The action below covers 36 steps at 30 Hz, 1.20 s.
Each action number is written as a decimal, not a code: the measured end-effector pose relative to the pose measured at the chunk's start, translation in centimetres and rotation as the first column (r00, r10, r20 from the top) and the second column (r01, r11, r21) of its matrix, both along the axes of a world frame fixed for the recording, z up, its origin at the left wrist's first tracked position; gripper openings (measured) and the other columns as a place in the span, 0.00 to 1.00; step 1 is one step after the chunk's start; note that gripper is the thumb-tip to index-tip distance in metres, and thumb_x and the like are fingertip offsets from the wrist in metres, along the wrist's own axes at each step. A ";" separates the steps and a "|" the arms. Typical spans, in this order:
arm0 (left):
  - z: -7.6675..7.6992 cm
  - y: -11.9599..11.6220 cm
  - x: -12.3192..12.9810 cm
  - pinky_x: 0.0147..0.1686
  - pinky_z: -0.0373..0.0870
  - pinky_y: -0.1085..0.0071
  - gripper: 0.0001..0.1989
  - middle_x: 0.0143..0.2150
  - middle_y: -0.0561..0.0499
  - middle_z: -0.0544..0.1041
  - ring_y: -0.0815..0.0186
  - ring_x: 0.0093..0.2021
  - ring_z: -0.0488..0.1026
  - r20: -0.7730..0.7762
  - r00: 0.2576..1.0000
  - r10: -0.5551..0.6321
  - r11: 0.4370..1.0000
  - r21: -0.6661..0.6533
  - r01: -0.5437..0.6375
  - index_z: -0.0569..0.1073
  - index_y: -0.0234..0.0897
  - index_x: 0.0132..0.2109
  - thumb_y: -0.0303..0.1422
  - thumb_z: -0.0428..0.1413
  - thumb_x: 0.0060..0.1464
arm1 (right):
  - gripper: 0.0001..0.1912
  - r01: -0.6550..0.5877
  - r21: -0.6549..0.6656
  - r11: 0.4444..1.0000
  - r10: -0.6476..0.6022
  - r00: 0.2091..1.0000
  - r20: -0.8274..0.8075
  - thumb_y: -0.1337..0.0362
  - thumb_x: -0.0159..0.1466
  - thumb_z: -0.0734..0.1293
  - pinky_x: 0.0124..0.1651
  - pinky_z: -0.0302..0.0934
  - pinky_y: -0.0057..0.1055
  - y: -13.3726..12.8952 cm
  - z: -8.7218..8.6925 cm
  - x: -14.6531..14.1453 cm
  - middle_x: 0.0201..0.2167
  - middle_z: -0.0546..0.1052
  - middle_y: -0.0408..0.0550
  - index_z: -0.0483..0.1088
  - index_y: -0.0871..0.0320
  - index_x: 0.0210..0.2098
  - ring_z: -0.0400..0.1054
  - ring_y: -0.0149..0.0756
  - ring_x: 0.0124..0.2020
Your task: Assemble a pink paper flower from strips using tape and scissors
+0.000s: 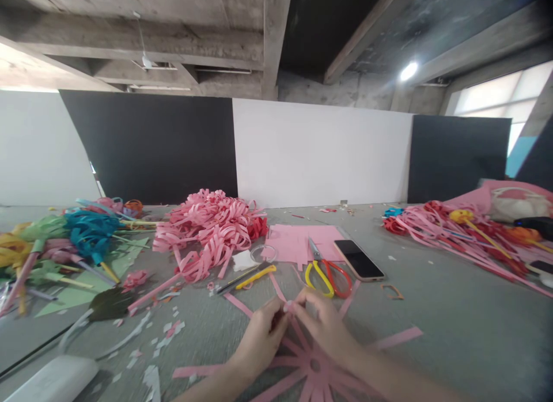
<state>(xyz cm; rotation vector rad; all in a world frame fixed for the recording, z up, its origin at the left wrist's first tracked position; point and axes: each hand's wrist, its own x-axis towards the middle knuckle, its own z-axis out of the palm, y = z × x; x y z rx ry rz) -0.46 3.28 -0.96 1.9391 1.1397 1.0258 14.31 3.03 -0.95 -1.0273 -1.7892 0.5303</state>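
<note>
My left hand (264, 332) and my right hand (327, 323) meet at the front middle of the table, fingertips pinched together. Between them is the end of a pink paper strip (298, 330), with a small whitish bit (288, 306) at the fingertips, too small to name. That strip runs down to a starburst of pink paper strips (315, 364) lying under my wrists, with a small round mark at its centre. My forearms cover part of it. Just beyond my fingers lie scissors (319, 278) with one yellow and one red handle.
Pink paper sheets (285, 241), a phone (359, 260), a yellow cutter (257, 277) and a roll of clear tape (263, 253) lie ahead. Curled pink paper flowers (211, 229) are heaped left, coloured ones (93, 229) farther left. More strips (458, 235) lie right. Scraps litter the left front.
</note>
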 end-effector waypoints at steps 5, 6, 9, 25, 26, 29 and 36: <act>0.3 -0.1 0.0 0.24 0.50 0.75 0.11 0.21 0.58 0.57 0.70 0.24 0.53 -0.013 1.000 0.002 0.999 -0.038 -0.002 0.59 0.37 0.23 0.36 0.47 0.51 | 0.07 -0.006 0.011 1.000 0.006 1.000 -0.010 0.68 0.59 0.59 0.36 0.55 0.28 -0.1 0.2 0.0 0.24 0.68 0.41 0.65 0.58 0.24 0.62 0.31 0.29; 0.4 -0.1 0.0 0.24 0.50 0.76 0.11 0.21 0.58 0.57 0.70 0.24 0.53 -0.003 1.000 -0.002 0.999 -0.049 0.002 0.60 0.37 0.24 0.37 0.47 0.51 | 0.08 -0.001 0.007 1.000 0.001 1.000 -0.012 0.68 0.59 0.59 0.36 0.55 0.27 -0.1 0.1 0.0 0.24 0.68 0.41 0.65 0.58 0.25 0.62 0.31 0.29; 0.7 -0.2 0.1 0.25 0.52 0.76 0.12 0.22 0.57 0.57 0.70 0.25 0.54 0.042 0.999 -0.010 0.999 -0.044 0.012 0.60 0.37 0.26 0.39 0.46 0.52 | 0.08 0.007 -0.007 1.000 -0.008 1.000 -0.025 0.67 0.58 0.59 0.35 0.55 0.27 0.1 0.0 0.0 0.23 0.67 0.40 0.64 0.58 0.24 0.62 0.31 0.28; 0.7 -0.2 -0.1 0.24 0.51 0.77 0.06 0.21 0.59 0.55 0.71 0.24 0.53 0.070 0.996 -0.050 0.991 -0.120 0.058 0.60 0.37 0.24 0.31 0.49 0.45 | 0.08 -0.037 -0.009 0.999 0.037 0.998 -0.054 0.71 0.58 0.58 0.37 0.56 0.28 0.1 0.0 0.1 0.25 0.70 0.42 0.65 0.58 0.25 0.63 0.31 0.30; 0.8 -0.2 -0.1 0.24 0.51 0.77 0.06 0.21 0.58 0.56 0.71 0.24 0.53 0.073 0.996 -0.052 0.991 -0.122 0.061 0.61 0.36 0.24 0.31 0.49 0.45 | 0.08 -0.036 -0.011 0.999 0.035 0.998 -0.053 0.70 0.58 0.58 0.37 0.56 0.28 0.1 0.0 0.1 0.25 0.70 0.42 0.65 0.58 0.25 0.63 0.31 0.30; 0.9 -0.3 -0.1 0.24 0.51 0.77 0.04 0.21 0.58 0.57 0.71 0.23 0.54 0.076 0.996 -0.054 0.991 -0.114 0.063 0.63 0.36 0.26 0.31 0.49 0.46 | 0.08 -0.028 -0.017 0.999 0.027 0.998 -0.054 0.69 0.58 0.58 0.37 0.56 0.28 0.2 -0.1 0.1 0.25 0.70 0.42 0.64 0.58 0.24 0.63 0.32 0.30; 0.5 0.0 -0.1 0.24 0.51 0.77 0.06 0.20 0.59 0.56 0.72 0.24 0.53 0.097 0.995 -0.039 0.993 -0.111 0.050 0.61 0.36 0.24 0.29 0.49 0.46 | 0.08 0.003 -0.014 1.000 -0.004 0.999 -0.046 0.69 0.58 0.58 0.36 0.56 0.26 0.2 -0.2 0.1 0.24 0.68 0.41 0.63 0.58 0.24 0.63 0.31 0.29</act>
